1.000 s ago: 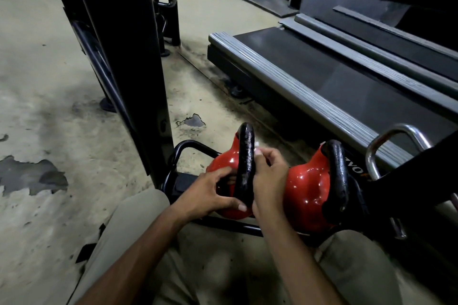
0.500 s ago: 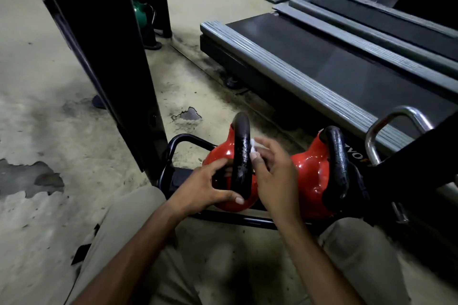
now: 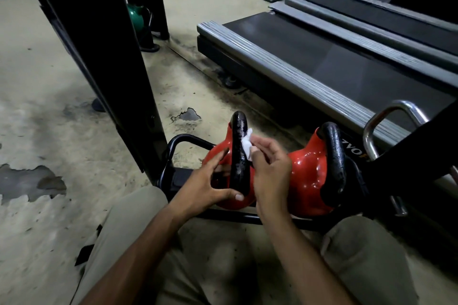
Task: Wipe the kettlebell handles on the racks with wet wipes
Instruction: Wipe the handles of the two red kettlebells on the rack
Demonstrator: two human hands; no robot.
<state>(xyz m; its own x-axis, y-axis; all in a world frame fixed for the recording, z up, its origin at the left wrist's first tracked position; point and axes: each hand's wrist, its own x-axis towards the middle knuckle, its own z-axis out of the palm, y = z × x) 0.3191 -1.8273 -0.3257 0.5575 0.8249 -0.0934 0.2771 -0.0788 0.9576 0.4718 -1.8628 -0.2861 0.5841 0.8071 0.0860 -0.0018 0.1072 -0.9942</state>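
two glossy red kettlebells sit side by side on a low rack (image 3: 186, 140) of black bent tube, at floor level between the person's knees. the near kettlebell (image 3: 230, 203) stands at the rack's left end, by the curved corner of the tube; the second kettlebell (image 3: 309, 181) is just beside it to the right, round and smooth, with a thick black loop of its own (image 3: 335, 156).

the near one's black handle (image 3: 239, 153) has a rough, pebbled coating that glistens. the left hand (image 3: 208, 188) clasps its lower part, thumb across the front near the base, fingers passing behind, the forefinger lying along the red body. the right hand (image 3: 270, 168) pinches a crumpled white wet wipe (image 3: 247, 143) between thumb and fingertips and holds it against the right flank of the handle, below the top bend.

a bent chrome bar (image 3: 386, 114) rises past the rack's right end. behind lies a treadmill (image 3: 322, 69) with ribbed grey side rails and a matte black belt. a green kettlebell (image 3: 135, 16) sits far off on another stand. the pale floor (image 3: 62, 131) is worn and flaking in patches.
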